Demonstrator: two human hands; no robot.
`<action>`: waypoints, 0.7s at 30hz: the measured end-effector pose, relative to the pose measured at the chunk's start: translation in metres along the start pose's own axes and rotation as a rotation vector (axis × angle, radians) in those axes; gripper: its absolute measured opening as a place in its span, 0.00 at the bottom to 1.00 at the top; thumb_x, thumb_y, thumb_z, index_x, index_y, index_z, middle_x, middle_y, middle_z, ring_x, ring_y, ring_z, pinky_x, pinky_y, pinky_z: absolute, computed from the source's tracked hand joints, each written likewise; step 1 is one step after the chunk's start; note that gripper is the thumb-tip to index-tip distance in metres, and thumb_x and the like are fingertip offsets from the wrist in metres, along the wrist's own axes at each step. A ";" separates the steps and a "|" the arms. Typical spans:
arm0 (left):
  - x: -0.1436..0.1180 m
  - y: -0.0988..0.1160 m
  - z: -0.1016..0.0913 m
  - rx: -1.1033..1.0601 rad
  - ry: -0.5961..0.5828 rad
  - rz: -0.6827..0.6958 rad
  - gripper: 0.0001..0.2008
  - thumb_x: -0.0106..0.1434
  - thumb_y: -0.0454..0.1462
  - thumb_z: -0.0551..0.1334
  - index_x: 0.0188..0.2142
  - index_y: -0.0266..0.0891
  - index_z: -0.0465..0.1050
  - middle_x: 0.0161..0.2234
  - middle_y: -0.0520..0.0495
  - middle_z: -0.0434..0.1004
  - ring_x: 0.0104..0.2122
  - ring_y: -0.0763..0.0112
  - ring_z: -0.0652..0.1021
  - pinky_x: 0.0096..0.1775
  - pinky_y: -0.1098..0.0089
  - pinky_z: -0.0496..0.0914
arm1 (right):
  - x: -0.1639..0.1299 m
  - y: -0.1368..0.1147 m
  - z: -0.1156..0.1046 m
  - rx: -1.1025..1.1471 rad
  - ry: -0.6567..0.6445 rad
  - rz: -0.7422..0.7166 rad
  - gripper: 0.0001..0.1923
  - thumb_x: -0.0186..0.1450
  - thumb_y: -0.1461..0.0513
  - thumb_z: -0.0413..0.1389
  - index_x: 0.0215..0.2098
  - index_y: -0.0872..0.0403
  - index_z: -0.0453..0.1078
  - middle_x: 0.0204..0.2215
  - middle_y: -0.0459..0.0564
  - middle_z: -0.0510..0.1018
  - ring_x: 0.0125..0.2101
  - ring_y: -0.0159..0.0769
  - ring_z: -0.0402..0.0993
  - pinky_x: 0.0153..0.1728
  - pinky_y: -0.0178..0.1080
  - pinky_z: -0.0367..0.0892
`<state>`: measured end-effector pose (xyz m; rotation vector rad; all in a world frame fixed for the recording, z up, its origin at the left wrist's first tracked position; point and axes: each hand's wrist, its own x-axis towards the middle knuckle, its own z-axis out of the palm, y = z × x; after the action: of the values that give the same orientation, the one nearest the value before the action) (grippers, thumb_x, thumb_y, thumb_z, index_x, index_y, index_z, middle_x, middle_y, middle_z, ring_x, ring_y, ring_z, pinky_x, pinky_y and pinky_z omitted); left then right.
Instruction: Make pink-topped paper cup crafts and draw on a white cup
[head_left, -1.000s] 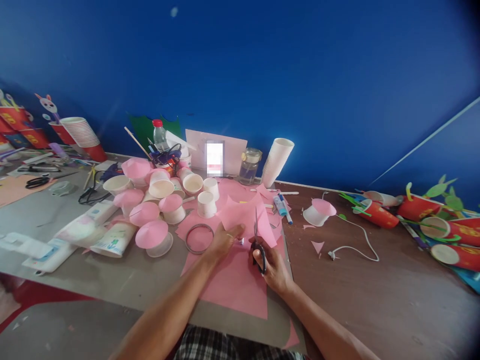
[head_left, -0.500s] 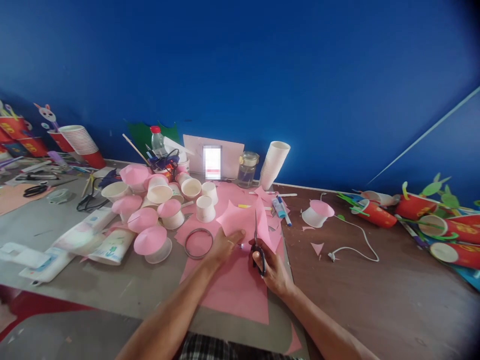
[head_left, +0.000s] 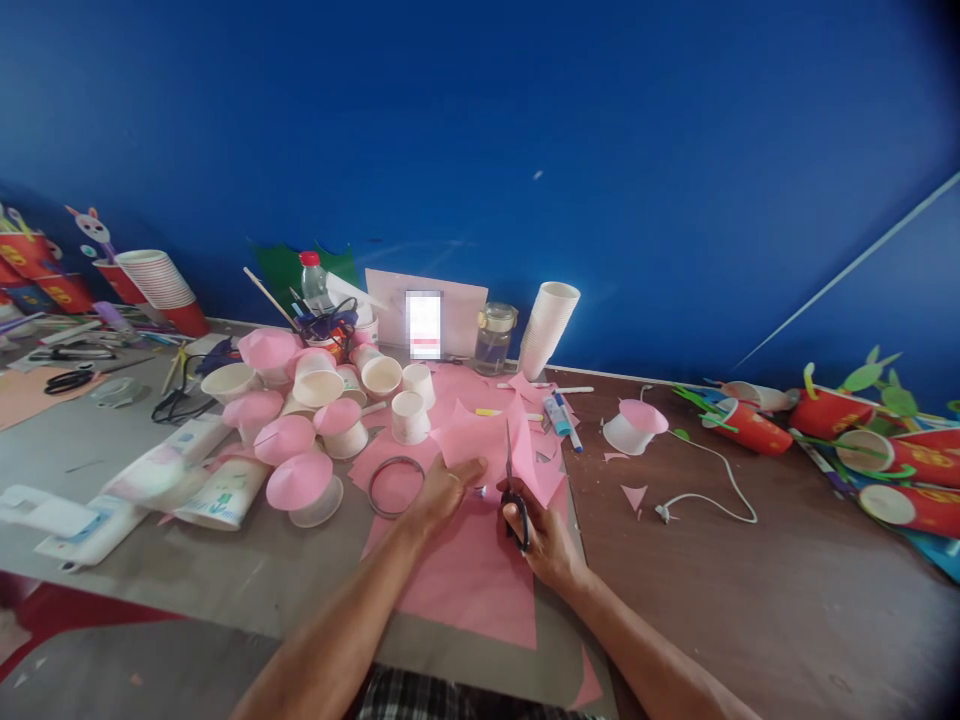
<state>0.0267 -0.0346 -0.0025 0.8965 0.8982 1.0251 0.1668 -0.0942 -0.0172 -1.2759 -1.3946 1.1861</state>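
My left hand (head_left: 448,490) is closed on the near left edge of a pink paper sheet (head_left: 476,440), thumb on top. In my right hand (head_left: 546,538) is a pair of black-handled scissors (head_left: 514,510), with fingers through the loops. Their blades point away from me and lie against the raised right part of the sheet. Under both hands is a larger pink sheet (head_left: 472,590) on the table. A dark ring, like a tape roll (head_left: 396,487), lies just left of my left hand.
Paper cups with pink cone tops (head_left: 300,482) crowd the left side. At the back stand a glass jar (head_left: 495,335) and a leaning stack of white cups (head_left: 550,325). Markers (head_left: 561,415), a white cable (head_left: 739,480) and red cups (head_left: 750,425) lie to the right.
The scissors and the held pink paper have shifted very slightly left, the blades tilting a little. Both hands keep their hold; the things on the table stay where they were.
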 end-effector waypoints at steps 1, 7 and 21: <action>0.000 0.001 0.000 -0.007 -0.005 -0.006 0.10 0.50 0.39 0.66 0.32 0.38 0.71 0.26 0.50 0.71 0.26 0.69 0.70 0.30 0.67 0.65 | 0.000 -0.001 0.000 -0.006 0.004 0.004 0.31 0.60 0.37 0.48 0.41 0.54 0.65 0.17 0.41 0.64 0.17 0.31 0.60 0.18 0.35 0.61; 0.000 0.002 0.001 -0.067 -0.005 -0.026 0.12 0.48 0.37 0.67 0.34 0.37 0.72 0.26 0.50 0.73 0.25 0.70 0.71 0.29 0.68 0.65 | 0.000 0.003 0.000 -0.024 -0.005 -0.008 0.27 0.63 0.40 0.48 0.40 0.54 0.65 0.16 0.41 0.65 0.17 0.30 0.60 0.19 0.34 0.60; 0.004 -0.003 -0.005 -0.065 -0.058 0.004 0.13 0.51 0.37 0.66 0.37 0.36 0.74 0.30 0.47 0.77 0.28 0.68 0.73 0.32 0.69 0.67 | -0.001 0.016 -0.001 -0.013 -0.016 -0.015 0.27 0.64 0.40 0.47 0.42 0.55 0.63 0.18 0.43 0.66 0.19 0.32 0.62 0.21 0.35 0.60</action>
<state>0.0243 -0.0303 -0.0079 0.8688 0.8105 1.0212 0.1700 -0.0952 -0.0326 -1.2654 -1.4233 1.1814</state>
